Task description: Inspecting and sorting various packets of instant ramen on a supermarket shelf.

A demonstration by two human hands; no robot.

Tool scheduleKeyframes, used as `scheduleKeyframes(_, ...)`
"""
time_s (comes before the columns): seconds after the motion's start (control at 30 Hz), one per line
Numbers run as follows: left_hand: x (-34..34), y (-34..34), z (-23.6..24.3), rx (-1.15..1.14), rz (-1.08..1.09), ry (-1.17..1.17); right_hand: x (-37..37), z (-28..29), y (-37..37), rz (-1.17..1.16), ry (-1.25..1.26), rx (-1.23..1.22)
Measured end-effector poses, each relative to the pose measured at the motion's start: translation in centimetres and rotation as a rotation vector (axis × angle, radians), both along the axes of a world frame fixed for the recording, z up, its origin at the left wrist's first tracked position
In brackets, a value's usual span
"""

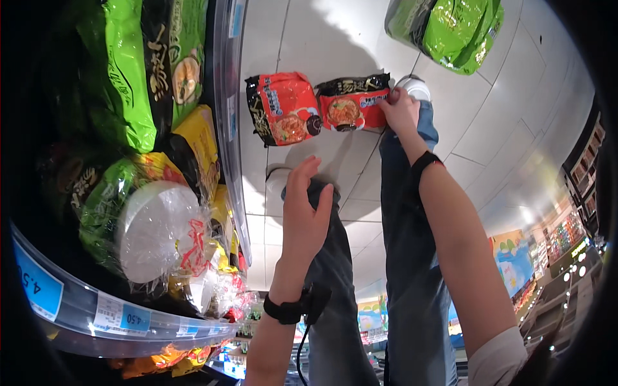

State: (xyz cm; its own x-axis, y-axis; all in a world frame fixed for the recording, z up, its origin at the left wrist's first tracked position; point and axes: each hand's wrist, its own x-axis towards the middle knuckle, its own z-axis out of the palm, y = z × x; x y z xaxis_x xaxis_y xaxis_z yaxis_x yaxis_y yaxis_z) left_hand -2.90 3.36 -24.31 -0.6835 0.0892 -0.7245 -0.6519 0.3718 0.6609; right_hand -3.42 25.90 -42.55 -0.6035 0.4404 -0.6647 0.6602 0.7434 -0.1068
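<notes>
Where red-black packet (351,106) ends rightward, right fingers (393,104) touch it.

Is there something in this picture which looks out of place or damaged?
Yes: the left red pack, the right red pack touched by the right hand, and the green pack are on the floor, odd beside a stocked shelf. I see no obvious spill or tear.
</notes>
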Motion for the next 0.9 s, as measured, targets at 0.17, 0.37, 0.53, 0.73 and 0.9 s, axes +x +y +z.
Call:
scheduleKeyframes(0.17,0.2,0.9,1.1,-0.023,-0.096,0.027,0.8,0.1,0.5,0.058,-0.052,-0.05)
scheduleKeyframes(0.37,-2.3,1.9,6.5,0.066,-0.047,-0.031,1.7,8.2,0.5,0.279,0.32,-0.316)
scheduleKeyframes(0.53,-5.3,2.2,13.1,0.029,-0.113,0.11,-0.6,21.9,-3.2,0.121,0.581,-0.552)
scheduleKeyframes(0.73,-8.6,3.3,27.5,0.174,-0.108,0.28,-5.3,46.2,-1.1,-0.062,0.255,-0.95)
scheduleKeyframes(0.9,-8.7,3.9,39.6,0.156,-0.047,0.498,-3.9,63.2,1.4,0.03,0.504,-0.889)
